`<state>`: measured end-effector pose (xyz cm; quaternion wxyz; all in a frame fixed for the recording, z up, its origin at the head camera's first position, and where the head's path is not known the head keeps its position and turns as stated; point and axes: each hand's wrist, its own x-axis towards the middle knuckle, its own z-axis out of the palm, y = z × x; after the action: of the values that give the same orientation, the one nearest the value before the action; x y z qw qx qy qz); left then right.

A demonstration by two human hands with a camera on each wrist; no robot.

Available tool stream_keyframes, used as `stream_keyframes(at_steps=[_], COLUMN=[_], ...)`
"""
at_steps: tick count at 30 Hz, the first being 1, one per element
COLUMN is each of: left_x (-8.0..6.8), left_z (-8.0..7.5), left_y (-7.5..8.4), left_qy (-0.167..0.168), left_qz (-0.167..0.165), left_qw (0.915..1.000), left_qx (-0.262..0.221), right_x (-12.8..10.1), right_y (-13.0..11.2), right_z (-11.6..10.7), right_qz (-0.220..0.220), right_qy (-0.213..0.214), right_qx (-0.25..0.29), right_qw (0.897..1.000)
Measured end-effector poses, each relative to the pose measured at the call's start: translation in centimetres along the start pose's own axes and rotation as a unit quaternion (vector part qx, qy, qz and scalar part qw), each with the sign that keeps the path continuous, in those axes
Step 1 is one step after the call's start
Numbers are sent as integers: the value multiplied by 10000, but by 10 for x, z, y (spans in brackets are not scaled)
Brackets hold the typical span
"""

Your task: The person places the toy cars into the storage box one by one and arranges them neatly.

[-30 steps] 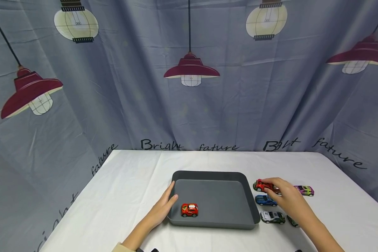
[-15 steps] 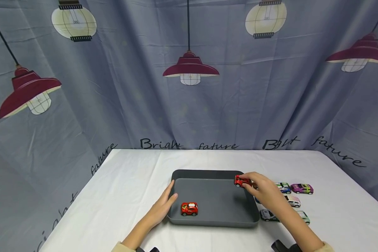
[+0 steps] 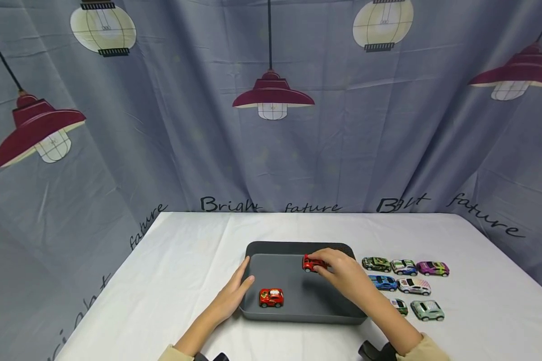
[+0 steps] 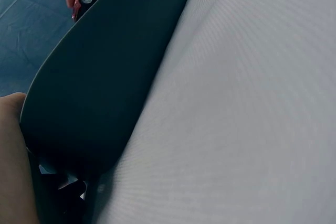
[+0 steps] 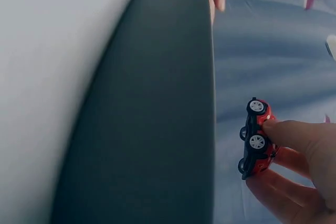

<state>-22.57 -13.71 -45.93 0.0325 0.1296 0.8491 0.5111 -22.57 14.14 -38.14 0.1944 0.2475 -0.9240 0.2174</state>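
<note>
Blue-grey curtain [image 3: 185, 125], printed with hanging lamps, backs a white-clothed table [image 3: 198, 250] where a person in pale sleeves [image 3: 426, 348] is at work. Near the middle sits a dark grey tray [image 3: 298, 318] with low walls. At its left side, the left hand [image 3: 229, 297] rests against the rim with fingers extended, its grip released, a touch that appears meant to keep the tray steady. Above the tray, the right hand [image 3: 341, 273] has its grip clenched on a red toy car [image 3: 312, 263], thumb on one flank and fingers on the other, a hold that seems to leave the wheels free and facing down. Parked in loose rows right of the tray, apparently set within easy reach, are a camouflage car [image 3: 376, 264], a white-and-blue car [image 3: 404, 267] and a purple car [image 3: 432, 268] at the back; a blue car [image 3: 383, 282] and a pink-and-white car [image 3: 414, 286] in the middle; a pale green car [image 3: 427, 310] in front, beside a half-hidden car [image 3: 400, 306] behind the right forearm [image 3: 381, 316]. Inside the tray, toward the near left corner, a second red car [image 3: 271, 298] stands on its wheels.
</note>
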Motion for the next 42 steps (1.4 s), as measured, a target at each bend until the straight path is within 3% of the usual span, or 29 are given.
stream_keyframes(at_steps=[9,19,28,42], left_x=[-1,-2,-1,0], left_z=[-1,-1,-2,-2], left_y=[2,2,3,4], left_qy=[-6,-36,-98,-88], left_qz=[-128,-160,-115,-52], left_qw=[9999,9999,9999,9999], left_qx=[23,-14,-25,74], right_x=[14,28,34,32], right_y=[-31,-56,-60,-59], right_z=[28,58,75,84], right_qz=[-390,-95,32,144], right_qy=[-47,-707,-999,-1015], right_qx=[138,318,232,126], right_qw=[9991,9969,9947,9947])
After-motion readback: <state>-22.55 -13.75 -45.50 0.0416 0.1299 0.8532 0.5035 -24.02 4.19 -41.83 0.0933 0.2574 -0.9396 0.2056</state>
